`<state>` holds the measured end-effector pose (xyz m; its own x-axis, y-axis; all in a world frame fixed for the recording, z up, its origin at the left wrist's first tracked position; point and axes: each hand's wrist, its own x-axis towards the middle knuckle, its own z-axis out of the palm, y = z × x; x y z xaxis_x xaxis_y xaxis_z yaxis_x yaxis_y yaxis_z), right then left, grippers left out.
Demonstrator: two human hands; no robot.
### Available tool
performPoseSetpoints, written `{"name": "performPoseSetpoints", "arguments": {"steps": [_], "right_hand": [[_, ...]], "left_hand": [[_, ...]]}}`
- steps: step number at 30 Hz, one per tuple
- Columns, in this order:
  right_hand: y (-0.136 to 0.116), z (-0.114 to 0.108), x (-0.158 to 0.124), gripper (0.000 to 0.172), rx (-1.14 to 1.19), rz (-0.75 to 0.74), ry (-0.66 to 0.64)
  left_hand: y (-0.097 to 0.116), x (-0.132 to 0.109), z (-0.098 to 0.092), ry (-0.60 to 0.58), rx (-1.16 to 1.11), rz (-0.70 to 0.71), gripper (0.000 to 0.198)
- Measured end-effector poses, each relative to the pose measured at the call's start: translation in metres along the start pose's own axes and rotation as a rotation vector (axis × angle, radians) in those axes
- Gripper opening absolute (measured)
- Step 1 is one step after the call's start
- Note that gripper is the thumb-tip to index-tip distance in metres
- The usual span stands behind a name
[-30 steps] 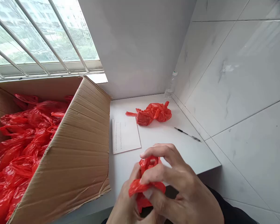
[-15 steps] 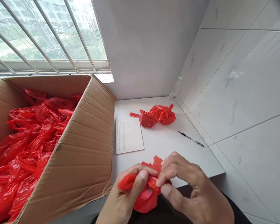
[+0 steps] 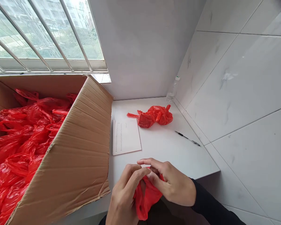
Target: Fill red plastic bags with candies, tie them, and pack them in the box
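Note:
A red plastic bag (image 3: 152, 195) is bunched between my two hands, in front of the white table's near edge. My left hand (image 3: 127, 193) is closed round the bag's left side, its fingers bent over the top. From the right, my right hand (image 3: 168, 181) grips the bag's upper part with thumb and fingers, the index finger stretched over towards my left hand. The fingertips of both hands meet at the top of the bag and partly hide each other. Whatever the bag contains does not show.
A large cardboard box (image 3: 84, 147) full of red plastic bags (image 3: 35, 134) stands at the left. On the white table (image 3: 159, 150) lie a printed sheet (image 3: 127, 137), a tied red bag (image 3: 154, 116) and a pen (image 3: 187, 138). A clear bottle (image 3: 172, 90) stands in the back corner.
My right hand has moved left and turned over the bag, closing on its top. My left hand has rolled so its back faces up. The view has shifted slightly to the right.

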<state>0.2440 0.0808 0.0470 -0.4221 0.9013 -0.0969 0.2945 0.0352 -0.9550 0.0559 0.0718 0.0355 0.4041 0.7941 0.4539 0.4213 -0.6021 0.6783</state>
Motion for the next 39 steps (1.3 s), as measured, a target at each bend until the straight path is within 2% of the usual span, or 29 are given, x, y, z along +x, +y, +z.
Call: {"name": "performPoseSetpoints", "arguments": {"steps": [3, 7, 12, 14, 18, 24, 29, 32, 36, 39], "right_hand": [[0.003, -0.002, 0.001, 0.033, 0.033, -0.012, -0.026], [0.002, -0.006, 0.000, 0.024, 0.034, 0.006, 0.025], [0.003, -0.008, -0.003, 0.021, 0.008, 0.003, 0.034], [0.004, -0.008, -0.003, 0.026, 0.050, 0.017, -0.013], [0.005, -0.012, -0.003, 0.034, 0.060, 0.002, -0.128], [0.002, -0.019, -0.004, 0.014, 0.050, 0.039, 0.010], [0.002, -0.018, -0.005, 0.007, 0.089, 0.001, 0.019], [0.002, -0.018, -0.004, 0.009, 0.111, 0.004, 0.042], [0.001, -0.021, -0.006, 0.022, 0.175, 0.040, 0.076], [0.003, -0.024, -0.008, 0.020, 0.208, 0.049, 0.123]], "left_hand": [[-0.003, -0.001, 0.004, 0.072, 0.104, 0.033, 0.036], [-0.008, -0.001, 0.004, 0.065, 0.118, 0.008, 0.035], [-0.013, -0.004, 0.007, 0.140, 0.169, 0.130, 0.034], [-0.015, -0.007, 0.009, 0.111, 0.147, 0.105, 0.040], [-0.016, -0.012, 0.011, -0.035, 0.039, 0.036, 0.053], [-0.015, -0.009, 0.006, -0.073, -0.021, 0.021, 0.057], [-0.011, -0.003, 0.003, -0.080, -0.100, 0.029, 0.053], [-0.010, -0.001, 0.004, -0.038, -0.100, 0.048, 0.053], [-0.008, -0.001, 0.005, -0.034, -0.105, 0.056, 0.050], [-0.008, -0.003, 0.005, -0.048, -0.116, 0.037, 0.053]]}}
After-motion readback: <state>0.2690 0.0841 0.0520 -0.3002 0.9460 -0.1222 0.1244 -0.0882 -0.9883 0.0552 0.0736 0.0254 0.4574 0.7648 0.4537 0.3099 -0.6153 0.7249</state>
